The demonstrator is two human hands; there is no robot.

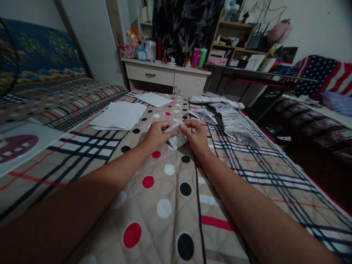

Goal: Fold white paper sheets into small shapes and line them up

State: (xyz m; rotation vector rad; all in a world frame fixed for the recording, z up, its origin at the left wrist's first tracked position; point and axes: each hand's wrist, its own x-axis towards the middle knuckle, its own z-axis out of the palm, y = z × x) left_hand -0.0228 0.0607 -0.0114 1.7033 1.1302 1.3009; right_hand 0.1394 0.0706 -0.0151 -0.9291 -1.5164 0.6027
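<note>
Both my hands hold a small folded piece of white paper (178, 140) just above the spotted bedspread. My left hand (158, 135) pinches its left side, with thumb and fingers closed on the paper. From the right, my right hand (197, 136) grips it, the thumb pressed near the top edge. A pointed corner of the paper hangs down towards me. To the left lies a stack of flat white sheets (119, 114). On the right a long row of folded papers (236, 124) lies packed together, with a loose folded paper (204, 115) beside it.
More white sheets (153, 99) lie at the far end of the bedspread (165, 227). A plastic bag (24, 145) is at the left edge. Beyond stand a white drawer cabinet (154, 75) and a desk with shelves (233, 47). The bed's right side drops to a dark floor.
</note>
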